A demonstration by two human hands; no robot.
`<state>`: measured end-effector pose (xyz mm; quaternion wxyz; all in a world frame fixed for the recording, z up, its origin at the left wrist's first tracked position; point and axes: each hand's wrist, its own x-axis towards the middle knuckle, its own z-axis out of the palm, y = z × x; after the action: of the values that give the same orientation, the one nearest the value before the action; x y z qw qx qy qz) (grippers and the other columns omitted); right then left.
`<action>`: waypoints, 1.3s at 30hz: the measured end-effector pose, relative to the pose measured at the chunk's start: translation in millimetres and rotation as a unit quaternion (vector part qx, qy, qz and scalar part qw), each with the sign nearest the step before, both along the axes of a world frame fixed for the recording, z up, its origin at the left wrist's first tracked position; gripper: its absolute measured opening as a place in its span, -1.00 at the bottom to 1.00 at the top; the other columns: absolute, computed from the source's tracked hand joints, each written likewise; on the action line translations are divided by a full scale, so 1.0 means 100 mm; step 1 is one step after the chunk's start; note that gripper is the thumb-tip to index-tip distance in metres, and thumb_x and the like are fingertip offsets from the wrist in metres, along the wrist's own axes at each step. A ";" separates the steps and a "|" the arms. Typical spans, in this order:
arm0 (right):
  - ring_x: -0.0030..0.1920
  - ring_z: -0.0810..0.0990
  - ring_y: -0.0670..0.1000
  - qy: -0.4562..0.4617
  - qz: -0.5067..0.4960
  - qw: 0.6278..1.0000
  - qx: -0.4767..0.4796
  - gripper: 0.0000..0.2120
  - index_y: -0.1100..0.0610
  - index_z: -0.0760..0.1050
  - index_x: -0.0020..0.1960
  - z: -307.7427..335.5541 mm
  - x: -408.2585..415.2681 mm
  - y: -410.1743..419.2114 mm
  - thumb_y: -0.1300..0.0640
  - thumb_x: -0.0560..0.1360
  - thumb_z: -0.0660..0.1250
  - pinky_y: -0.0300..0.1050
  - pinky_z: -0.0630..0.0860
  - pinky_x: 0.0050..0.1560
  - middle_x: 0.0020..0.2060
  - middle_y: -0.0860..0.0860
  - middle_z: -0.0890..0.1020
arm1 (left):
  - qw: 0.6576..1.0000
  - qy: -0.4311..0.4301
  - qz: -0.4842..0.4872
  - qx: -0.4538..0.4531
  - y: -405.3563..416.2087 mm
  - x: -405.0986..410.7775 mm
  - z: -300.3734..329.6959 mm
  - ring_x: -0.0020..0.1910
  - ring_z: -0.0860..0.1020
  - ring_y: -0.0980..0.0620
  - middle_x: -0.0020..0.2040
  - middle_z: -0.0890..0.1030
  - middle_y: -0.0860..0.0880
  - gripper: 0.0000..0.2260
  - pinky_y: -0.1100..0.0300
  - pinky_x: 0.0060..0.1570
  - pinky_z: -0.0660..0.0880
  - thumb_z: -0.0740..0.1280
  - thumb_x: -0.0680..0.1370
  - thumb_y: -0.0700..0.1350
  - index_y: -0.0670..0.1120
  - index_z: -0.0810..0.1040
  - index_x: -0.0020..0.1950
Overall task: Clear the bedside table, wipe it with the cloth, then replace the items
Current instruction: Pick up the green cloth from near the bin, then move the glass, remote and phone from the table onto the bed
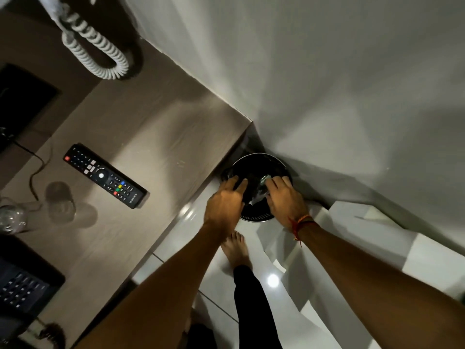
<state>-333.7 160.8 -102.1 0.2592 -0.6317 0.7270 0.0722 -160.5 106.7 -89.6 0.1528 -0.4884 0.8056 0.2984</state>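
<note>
both hands are down in the black bin (254,216) on the floor, left hand (226,200) loose on the liner, right hand (285,197) gripping a crumpled wrapper (264,181); remote (105,176) sits on the worktop (156,137)

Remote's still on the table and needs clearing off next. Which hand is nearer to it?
Left. The left hand at the bin is on the table's side, closer to the remote; the right hand would cross over.

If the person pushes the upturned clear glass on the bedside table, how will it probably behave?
The glass is probably fragile, being thin and see-through. It looks upside down on its wide rim, so it should slide rather than tip on the smooth bedside table. It likely feels light.
</note>
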 end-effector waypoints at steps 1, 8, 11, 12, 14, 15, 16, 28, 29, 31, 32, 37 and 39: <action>0.30 0.45 0.13 0.005 -0.003 1.000 -0.002 -0.62 0.14 0.44 0.35 0.01 -0.02 0.02 0.17 0.54 0.34 -0.02 0.59 0.21 0.25 0.10 0.52 | 1.000 0.000 -0.002 -0.006 0.00 0.06 0.03 0.58 0.32 -0.14 0.64 0.25 -0.09 -0.41 -0.03 0.42 0.49 0.30 0.68 -0.04 0.04 0.16 0.68; 0.49 0.35 0.21 0.063 0.101 0.992 -0.027 -0.45 0.15 0.33 0.53 0.31 0.22 -0.27 0.06 0.57 0.30 0.18 0.41 0.44 0.52 0.16 0.36 | 0.990 0.046 0.062 -0.120 -0.13 0.57 0.37 0.46 0.49 -0.14 0.49 0.50 -0.13 -0.48 -0.03 0.42 0.46 0.36 0.64 -0.01 -0.11 0.39 0.58; 0.50 0.35 0.23 0.062 0.122 0.989 -0.055 -0.44 0.15 0.33 0.53 0.41 0.43 -0.51 0.05 0.57 0.29 0.19 0.39 0.46 0.54 0.16 0.34 | 0.983 0.062 0.099 -0.142 -0.21 0.66 0.46 0.44 0.51 -0.13 0.47 0.53 -0.12 -0.50 -0.03 0.42 0.46 0.39 0.62 -0.02 -0.12 0.45 0.54; 0.51 0.35 0.22 0.056 0.142 0.986 -0.069 -0.46 0.16 0.34 0.52 0.48 0.59 -0.63 0.04 0.58 0.28 0.17 0.39 0.46 0.55 0.16 0.33 | 0.979 0.053 0.127 -0.147 -0.23 0.78 0.52 0.45 0.50 -0.12 0.48 0.52 -0.11 -0.49 -0.01 0.43 0.45 0.39 0.61 -0.03 -0.12 0.43 0.55; 0.50 0.35 0.21 0.041 0.184 0.978 -0.091 -0.50 0.16 0.35 0.49 0.61 0.94 -0.88 0.03 0.59 0.26 0.14 0.38 0.47 0.55 0.16 0.32 | 0.967 0.039 0.189 -0.167 -0.26 1.04 0.64 0.44 0.50 -0.12 0.47 0.53 -0.13 -0.47 0.00 0.44 0.45 0.41 0.60 -0.03 -0.14 0.43 0.55; 0.49 0.35 0.22 0.030 0.202 0.974 -0.098 -0.51 0.17 0.35 0.49 0.67 1.12 -1.01 0.03 0.60 0.26 0.14 0.38 0.46 0.54 0.16 0.32 | 0.959 0.037 0.222 -0.175 -0.25 1.17 0.69 0.42 0.52 -0.14 0.46 0.54 -0.14 -0.47 0.00 0.41 0.46 0.42 0.60 -0.02 -0.15 0.45 0.54; 0.48 0.37 0.22 0.019 0.217 0.971 -0.103 -0.52 0.17 0.35 0.48 0.73 1.29 -1.12 0.03 0.60 0.25 0.15 0.39 0.45 0.53 0.17 0.33 | 0.950 0.037 0.256 -0.175 -0.22 1.29 0.72 0.40 0.53 -0.15 0.44 0.55 -0.15 -0.48 -0.01 0.39 0.49 0.41 0.61 -0.01 -0.16 0.45 0.53; 0.33 0.46 0.19 -0.102 0.128 0.985 -0.047 -0.38 0.23 0.41 0.37 0.91 3.13 -1.63 -0.13 0.48 0.42 0.09 0.54 0.23 0.33 0.18 0.49 | 0.561 0.243 0.778 -0.146 -0.08 2.81 0.88 0.44 0.44 0.00 0.50 0.42 -0.07 -0.22 0.52 0.22 0.37 0.60 0.44 -0.15 -0.10 0.28 0.56; 0.33 0.47 0.20 -0.093 0.114 0.989 -0.036 -0.33 0.24 0.40 0.38 0.88 3.20 -1.66 -0.15 0.45 0.45 0.11 0.55 0.23 0.34 0.20 0.48 | 0.559 0.261 0.771 -0.159 -0.15 2.89 0.85 0.39 0.46 0.06 0.50 0.42 -0.07 -0.20 0.58 0.19 0.38 0.62 0.42 -0.18 -0.12 0.29 0.56; 0.30 0.50 0.22 -0.065 0.120 0.990 -0.021 -0.29 0.26 0.39 0.38 0.79 3.37 -1.71 -0.14 0.42 0.48 0.13 0.57 0.22 0.32 0.21 0.50 | 0.561 0.295 0.754 -0.172 -0.30 3.05 0.81 0.28 0.52 0.13 0.46 0.46 -0.07 -0.21 0.49 0.18 0.50 0.62 0.41 -0.23 -0.14 0.31 0.55; 0.29 0.51 0.22 -0.053 0.124 0.991 -0.016 -0.30 0.27 0.38 0.38 0.76 3.40 -1.74 -0.12 0.42 0.49 0.13 0.58 0.22 0.30 0.21 0.50 | 0.578 0.284 0.744 -0.180 -0.39 3.09 0.79 0.27 0.54 0.12 0.41 0.50 -0.05 -0.24 0.36 0.23 0.54 0.63 0.40 -0.20 -0.13 0.35 0.52; 0.21 0.58 0.22 -0.023 0.134 0.991 -0.010 -0.38 0.26 0.39 0.32 0.65 3.54 -1.75 0.01 0.40 0.53 0.12 0.64 0.12 0.21 0.21 0.57 | 0.610 0.237 0.732 -0.191 -0.47 3.21 0.65 0.14 0.64 0.03 0.12 0.63 0.06 -0.46 0.20 0.16 0.62 0.64 0.37 -0.15 -0.07 0.53 0.28; 0.14 0.63 0.23 -0.023 0.127 0.991 -0.019 -0.41 0.26 0.42 0.27 0.67 3.56 -1.71 -0.02 0.40 0.54 0.06 0.66 0.02 0.14 0.21 0.62 | 0.608 0.251 0.729 -0.188 -0.38 3.24 0.63 0.13 0.63 0.06 0.12 0.63 0.07 -0.46 0.15 0.20 0.63 0.64 0.37 -0.15 -0.06 0.54 0.29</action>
<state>22.6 -10.2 -34.8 0.2523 -0.7250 0.6363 0.0759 163.7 69.0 -26.4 -0.4191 -0.8383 0.2280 0.2639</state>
